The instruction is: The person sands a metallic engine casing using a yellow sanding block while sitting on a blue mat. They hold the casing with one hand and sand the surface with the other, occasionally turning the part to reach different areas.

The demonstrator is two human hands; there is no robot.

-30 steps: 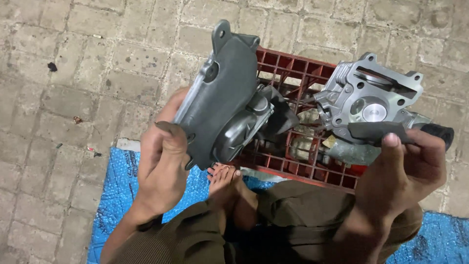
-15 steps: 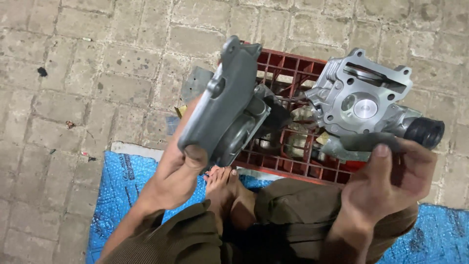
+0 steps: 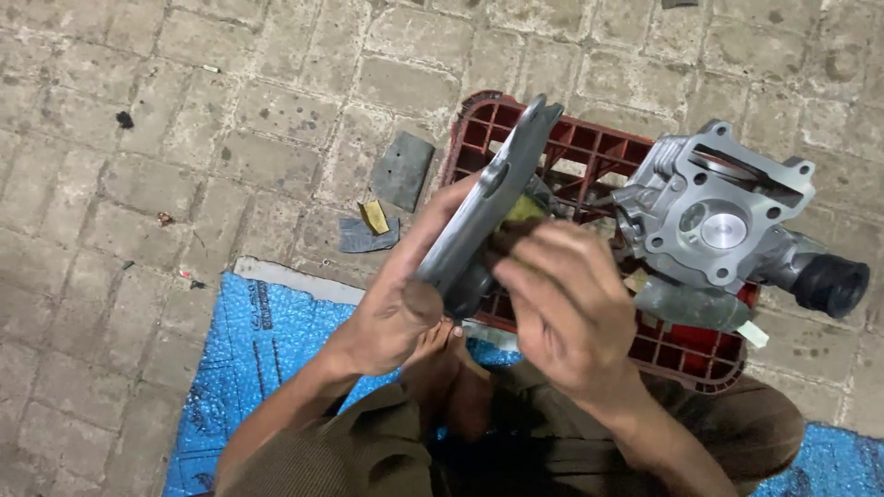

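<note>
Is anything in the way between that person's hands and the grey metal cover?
Nothing visible. The left hand already grips the grey metal cover at its lower end, and the right hand rests against its side.

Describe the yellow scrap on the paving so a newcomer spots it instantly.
Start at the red plastic crate at the centre. Just left of it on the stone paving lie two dark grey flat scraps, one above the other. The small yellow scrap sits between them, resting on the lower one, the only yellow thing on the bare stones.
</note>
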